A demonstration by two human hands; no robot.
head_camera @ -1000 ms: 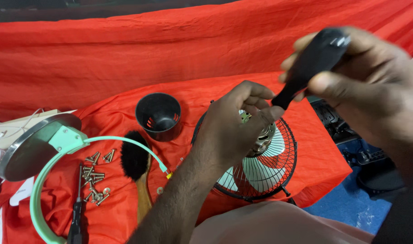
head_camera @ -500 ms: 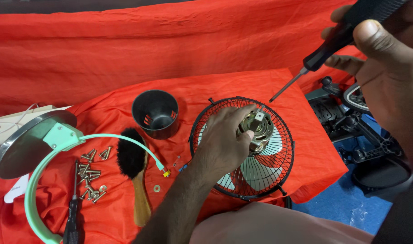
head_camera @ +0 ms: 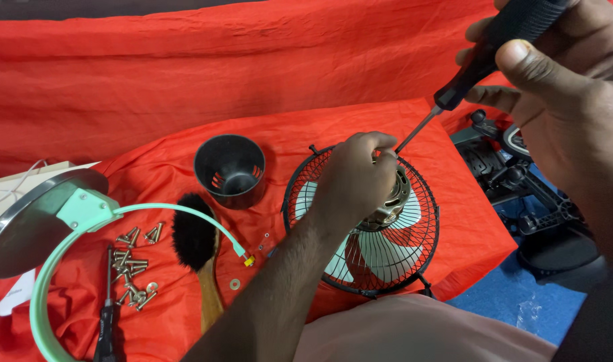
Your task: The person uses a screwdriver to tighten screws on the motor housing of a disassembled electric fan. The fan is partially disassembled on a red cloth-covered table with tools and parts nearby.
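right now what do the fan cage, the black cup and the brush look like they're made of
Fan cage: thin black wire, probably painted or coated metal, with open spokes showing the pale blades.
Black cup: likely moulded plastic, smooth and slightly glossy, with slots cut low in its wall.
Brush: handle looks like varnished wood, tan with a sheen; the black bristles are soft and dense, fibre unclear.

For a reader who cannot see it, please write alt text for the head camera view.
A left hand rests on a fan motor in a black wire guard, while the right hand holds a screwdriver angled toward it. Screws, brush and black cup lie on red cloth.
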